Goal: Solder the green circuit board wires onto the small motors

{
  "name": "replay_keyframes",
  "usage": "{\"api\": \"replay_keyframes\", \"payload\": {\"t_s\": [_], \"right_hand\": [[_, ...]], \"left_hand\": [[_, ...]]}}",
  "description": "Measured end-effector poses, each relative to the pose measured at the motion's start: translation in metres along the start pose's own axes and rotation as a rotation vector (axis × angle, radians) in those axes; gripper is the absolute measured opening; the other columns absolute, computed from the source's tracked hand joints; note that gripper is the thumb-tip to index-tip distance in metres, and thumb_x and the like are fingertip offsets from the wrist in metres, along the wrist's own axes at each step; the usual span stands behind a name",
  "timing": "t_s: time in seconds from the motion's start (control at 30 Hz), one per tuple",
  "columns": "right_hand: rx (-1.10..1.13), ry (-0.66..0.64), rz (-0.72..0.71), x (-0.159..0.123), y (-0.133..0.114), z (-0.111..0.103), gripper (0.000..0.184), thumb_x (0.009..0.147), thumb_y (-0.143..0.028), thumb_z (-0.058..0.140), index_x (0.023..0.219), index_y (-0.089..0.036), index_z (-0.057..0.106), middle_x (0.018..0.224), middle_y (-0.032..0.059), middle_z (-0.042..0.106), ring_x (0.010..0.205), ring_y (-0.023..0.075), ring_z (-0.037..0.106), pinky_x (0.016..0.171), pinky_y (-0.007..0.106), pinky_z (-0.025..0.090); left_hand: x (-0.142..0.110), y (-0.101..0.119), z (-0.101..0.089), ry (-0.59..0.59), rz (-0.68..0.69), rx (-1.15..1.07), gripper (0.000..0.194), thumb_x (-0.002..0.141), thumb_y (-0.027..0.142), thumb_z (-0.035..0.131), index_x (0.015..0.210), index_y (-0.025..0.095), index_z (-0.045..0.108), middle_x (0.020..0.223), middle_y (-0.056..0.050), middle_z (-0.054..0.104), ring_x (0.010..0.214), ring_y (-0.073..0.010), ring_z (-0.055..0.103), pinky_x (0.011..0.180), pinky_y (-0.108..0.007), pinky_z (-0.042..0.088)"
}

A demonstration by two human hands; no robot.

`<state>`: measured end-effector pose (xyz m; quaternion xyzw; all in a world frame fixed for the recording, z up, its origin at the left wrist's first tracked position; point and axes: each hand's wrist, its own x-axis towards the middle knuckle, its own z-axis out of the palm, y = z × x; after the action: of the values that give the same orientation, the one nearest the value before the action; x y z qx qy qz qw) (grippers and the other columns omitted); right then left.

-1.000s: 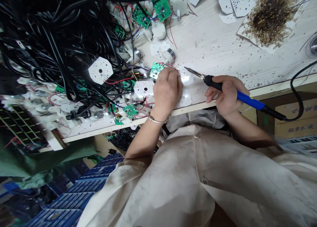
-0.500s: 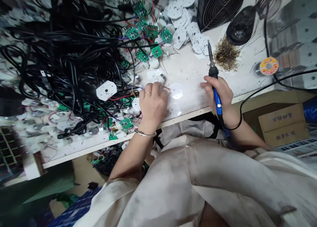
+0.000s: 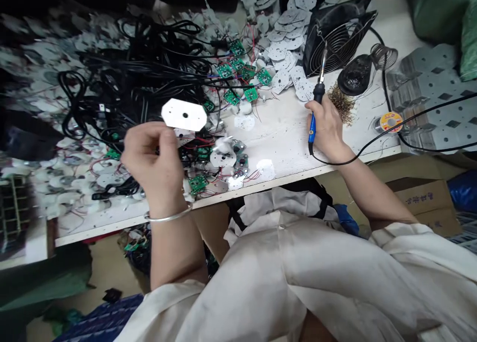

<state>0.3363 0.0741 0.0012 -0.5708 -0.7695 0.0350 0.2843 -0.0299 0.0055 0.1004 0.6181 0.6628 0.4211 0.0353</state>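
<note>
Pinched between the thumb and fingers of my left hand [image 3: 153,158] is a white octagonal circuit board [image 3: 184,115] with a dark hole at its centre, raised over the heap of parts. My right hand [image 3: 328,128] grips a soldering iron [image 3: 319,91] by its handle, its metal tip pointing away from me toward the fan. On the bench right of my left hand lie a white round plastic part [image 3: 222,158] with wires and a green circuit board [image 3: 197,184]. Another white board [image 3: 266,169] rests near the front edge.
Tangled black cables [image 3: 137,83] and white parts cover the left side. At the back stands a black fan [image 3: 339,39] beside stacked white boards [image 3: 288,48]. A dark soldering stand [image 3: 356,77], a solder spool [image 3: 391,122] and clear-wrapped grey plates [image 3: 428,98] are on the right. The iron's cord crosses the bench edge.
My left hand has left the parts near the front edge, moved left and picked up the white octagonal board from the cables. My right hand has swung the soldering iron's tip away from me.
</note>
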Motion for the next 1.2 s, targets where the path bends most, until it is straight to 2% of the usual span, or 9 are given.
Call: {"api": "replay_keyframes", "payload": {"t_s": [0.1,0.2,0.37,0.5,0.63,0.8,0.97,1.07,1.2], "right_hand": [[-0.048,-0.044,-0.067,-0.001,0.001,0.003,0.031,0.102,-0.021,0.033,0.125,-0.024,0.053,0.139,0.0121,0.057,0.135,0.0287,0.055,0.12,0.062,0.038],[-0.051,-0.073,-0.144,-0.008,-0.004,0.001,0.031,0.097,-0.016,0.038,0.123,-0.022,0.053,0.134,0.0141,0.061,0.121,0.0286,0.062,0.11,0.057,0.049],[0.007,-0.027,-0.303,-0.037,-0.034,-0.006,0.034,0.093,-0.014,0.043,0.125,-0.024,0.051,0.117,0.0117,0.066,0.096,0.0249,0.066,0.076,0.039,0.058],[0.152,0.039,-0.29,-0.057,-0.05,-0.007,0.037,0.094,-0.013,0.043,0.128,-0.027,0.05,0.12,0.0099,0.067,0.1,0.0214,0.069,0.079,0.035,0.058],[0.202,0.059,-0.215,-0.062,-0.045,-0.009,0.037,0.096,-0.012,0.044,0.129,-0.027,0.05,0.115,0.0092,0.069,0.104,0.0219,0.069,0.086,0.038,0.059],[0.227,-0.075,-0.259,-0.061,-0.043,-0.008,0.033,0.103,-0.022,0.038,0.128,-0.026,0.059,0.122,0.0109,0.069,0.113,0.0238,0.066,0.104,0.047,0.054],[0.225,-0.188,-0.126,-0.066,-0.055,-0.006,0.039,0.105,-0.031,0.034,0.133,-0.028,0.061,0.133,0.0106,0.065,0.11,0.0248,0.064,0.092,0.041,0.056],[0.23,-0.132,-0.092,-0.069,-0.061,-0.004,0.039,0.105,-0.029,0.035,0.132,-0.028,0.063,0.134,0.0101,0.065,0.104,0.024,0.063,0.089,0.04,0.056],[0.219,-0.055,-0.07,-0.067,-0.062,0.001,0.038,0.104,-0.027,0.038,0.133,-0.029,0.061,0.133,0.0089,0.064,0.101,0.0223,0.063,0.09,0.039,0.057]], "left_hand": [[-0.002,-0.039,-0.015,0.1,-0.117,0.264,0.028,0.098,0.03,0.054,0.086,0.008,0.066,0.092,-0.008,0.069,0.103,-0.0248,0.067,0.085,-0.056,0.044],[-0.006,-0.052,-0.019,0.199,-0.152,0.445,0.012,0.08,0.024,0.061,0.079,0.013,0.065,0.097,-0.016,0.07,0.108,-0.0343,0.065,0.095,-0.061,0.047],[-0.025,0.02,0.018,0.197,0.178,0.378,0.021,0.096,0.026,0.048,0.108,0.016,0.063,0.113,-0.016,0.068,0.115,-0.0305,0.061,0.103,-0.053,0.049],[-0.034,0.074,0.088,-0.506,0.083,0.343,0.037,0.097,0.027,0.049,0.128,0.011,0.06,0.138,-0.019,0.063,0.132,-0.0328,0.056,0.115,-0.049,0.044],[-0.036,0.078,0.127,-0.692,-0.057,0.511,0.054,0.1,0.024,0.044,0.148,-0.001,0.046,0.16,-0.028,0.039,0.152,-0.0397,0.036,0.124,-0.053,0.034],[-0.048,0.074,0.108,-0.809,0.153,0.444,0.04,0.099,0.025,0.048,0.133,0.009,0.062,0.151,-0.021,0.054,0.142,-0.0359,0.05,0.117,-0.051,0.043],[-0.018,0.07,0.1,-0.592,0.089,0.358,0.029,0.099,0.026,0.048,0.119,0.015,0.066,0.123,-0.016,0.069,0.118,-0.0312,0.063,0.104,-0.045,0.049],[0.018,0.065,0.118,-0.428,0.034,0.35,0.023,0.097,0.029,0.055,0.113,0.018,0.067,0.121,-0.015,0.066,0.126,-0.033,0.055,0.109,-0.046,0.043],[0.05,0.067,0.156,-0.45,-0.004,0.434,0.039,0.087,0.034,0.07,0.12,0.013,0.064,0.131,-0.021,0.061,0.134,-0.04,0.047,0.115,-0.054,0.035]]}}
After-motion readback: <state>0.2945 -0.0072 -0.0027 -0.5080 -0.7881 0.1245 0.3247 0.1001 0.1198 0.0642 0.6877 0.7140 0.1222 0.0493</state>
